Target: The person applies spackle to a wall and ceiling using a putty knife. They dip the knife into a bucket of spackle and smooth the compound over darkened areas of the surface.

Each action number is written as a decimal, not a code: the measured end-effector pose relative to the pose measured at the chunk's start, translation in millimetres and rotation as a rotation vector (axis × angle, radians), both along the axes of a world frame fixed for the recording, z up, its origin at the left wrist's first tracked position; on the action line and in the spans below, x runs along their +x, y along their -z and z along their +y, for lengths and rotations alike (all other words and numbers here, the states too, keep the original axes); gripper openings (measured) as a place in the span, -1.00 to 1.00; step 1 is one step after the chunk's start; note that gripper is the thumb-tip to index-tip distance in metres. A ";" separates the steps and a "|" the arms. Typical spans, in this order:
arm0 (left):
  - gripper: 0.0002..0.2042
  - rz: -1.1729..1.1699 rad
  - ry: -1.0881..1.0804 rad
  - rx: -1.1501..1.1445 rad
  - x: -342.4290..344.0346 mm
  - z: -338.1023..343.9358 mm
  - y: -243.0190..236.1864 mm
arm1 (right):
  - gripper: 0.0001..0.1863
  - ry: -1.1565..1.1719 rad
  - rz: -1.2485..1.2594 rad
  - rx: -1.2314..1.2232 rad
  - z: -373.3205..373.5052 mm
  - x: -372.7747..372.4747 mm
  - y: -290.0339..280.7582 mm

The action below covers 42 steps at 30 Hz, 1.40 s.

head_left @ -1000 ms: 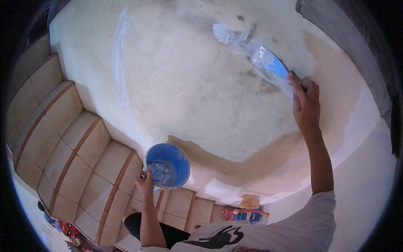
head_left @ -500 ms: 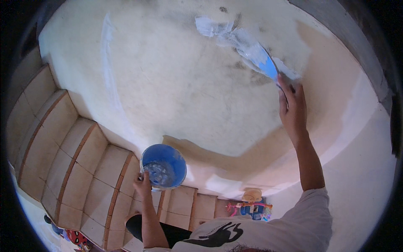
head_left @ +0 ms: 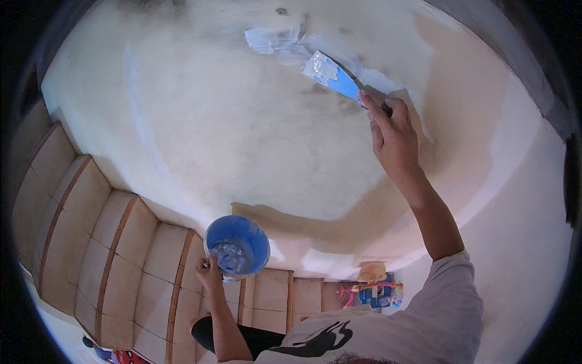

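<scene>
My right hand (head_left: 394,139) grips a putty knife (head_left: 341,82) by its handle, index finger along it toward the blue blade, which carries white paste. The blade is over a streaky white patch (head_left: 267,40) on the pale, stained wall (head_left: 218,133); I cannot tell whether it touches. My left hand (head_left: 210,274) holds a blue bucket (head_left: 254,242) at its left edge, with pale paste in the bottom. A faint white streak (head_left: 138,115) runs down the wall left of the patch.
A tiled staircase (head_left: 159,249) with orange-brown nosings runs along the left and bottom. Colourful toys (head_left: 379,291) stand low at the right, near the wall's foot. More objects (head_left: 124,357) show at the bottom left edge. A grey band (head_left: 521,73) borders the wall at upper right.
My right hand and the putty knife have moved up and leftward in the picture. The wall patch has also shifted left as the view moved; the bucket sits slightly lower in the picture.
</scene>
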<state>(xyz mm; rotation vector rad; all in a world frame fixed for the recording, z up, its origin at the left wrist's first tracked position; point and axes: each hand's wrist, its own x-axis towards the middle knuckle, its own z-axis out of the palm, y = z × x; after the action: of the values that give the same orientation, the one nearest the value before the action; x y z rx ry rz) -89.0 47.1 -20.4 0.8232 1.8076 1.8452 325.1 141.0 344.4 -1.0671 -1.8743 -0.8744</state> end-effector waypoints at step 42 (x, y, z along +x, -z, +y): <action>-0.71 0.109 0.077 0.001 -10.4 11.3 22.2 | -0.33 -0.014 0.144 -0.029 -7.5 46.0 48.1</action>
<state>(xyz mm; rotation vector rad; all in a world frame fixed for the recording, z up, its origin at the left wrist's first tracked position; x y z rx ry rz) -99.4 58.3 -42.6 0.9973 1.8139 1.7846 371.1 133.5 296.3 -1.1038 -1.7769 -0.7438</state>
